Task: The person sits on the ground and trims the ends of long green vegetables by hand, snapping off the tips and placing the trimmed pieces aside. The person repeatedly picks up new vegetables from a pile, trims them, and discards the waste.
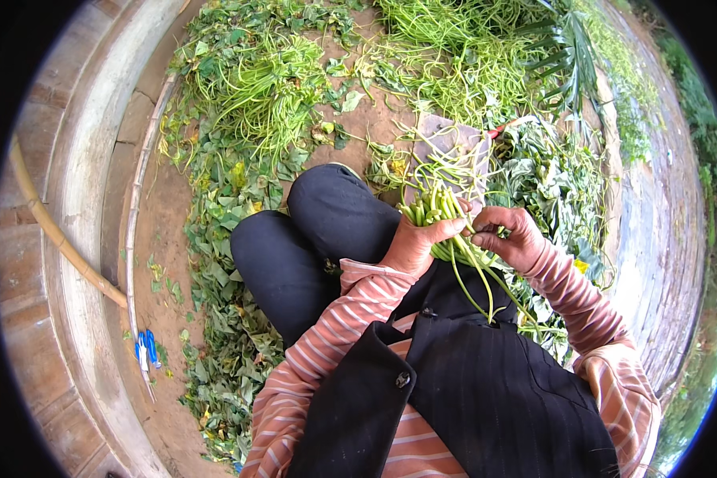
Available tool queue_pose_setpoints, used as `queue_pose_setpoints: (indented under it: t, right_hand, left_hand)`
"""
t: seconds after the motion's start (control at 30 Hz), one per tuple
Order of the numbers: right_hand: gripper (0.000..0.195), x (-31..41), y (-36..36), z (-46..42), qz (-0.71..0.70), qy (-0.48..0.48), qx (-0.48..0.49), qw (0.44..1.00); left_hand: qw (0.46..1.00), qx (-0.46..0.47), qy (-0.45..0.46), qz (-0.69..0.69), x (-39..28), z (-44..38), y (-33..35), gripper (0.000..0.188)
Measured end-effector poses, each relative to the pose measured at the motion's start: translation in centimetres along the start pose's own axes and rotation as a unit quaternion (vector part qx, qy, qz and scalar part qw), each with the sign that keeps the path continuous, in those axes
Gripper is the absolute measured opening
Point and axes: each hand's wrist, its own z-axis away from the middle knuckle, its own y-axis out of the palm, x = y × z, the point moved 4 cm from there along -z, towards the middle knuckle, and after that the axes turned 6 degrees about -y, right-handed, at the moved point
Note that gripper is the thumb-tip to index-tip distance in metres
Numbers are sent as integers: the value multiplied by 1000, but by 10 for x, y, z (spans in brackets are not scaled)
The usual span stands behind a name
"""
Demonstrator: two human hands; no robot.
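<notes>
My left hand [417, 244] is closed around a bundle of long green leaf stems [439, 206], likely sweet potato vine, above my lap. Thick stem ends bunch at its thumb, and several longer stems [477, 275] hang down towards my waist. At the right side of the bundle, my right hand [511, 236] has thumb and fingertips drawn together. Whatever lies between those fingertips is hidden. Beyond the hands, a flat grey slab [448, 134] lies on the soil with loose stems strewn over it.
Leafless stems lie piled ahead [454, 48] and in a heap [269, 89] at left. Picked leaves [233, 316] cover soil beside my legs; more leaves [532, 161] lie right, near a red object [495, 131]. Bamboo poles [134, 221] and a blue-and-white item [146, 349] are at far left.
</notes>
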Motion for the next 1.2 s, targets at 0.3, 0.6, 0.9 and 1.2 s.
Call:
queue_pose_setpoints:
  t: [0.3,0.6,0.9,1.2]
  right_hand:
    - [14,19,1,-1,90,-37,15,995]
    - [17,6,1,1,88,-50,43,994]
    - [14,-46,-21,15,59,-23,84,994]
    - [13,-147,-62,27,96,188,-90,973]
  left_hand:
    - [1000,5,2,-21,-1,0,1,21]
    - [1000,29,4,3,1,0,-2,21]
    - [997,59,-22,54,0,1,-2,19]
    - [997,39,-34,60,0,5,-9,18]
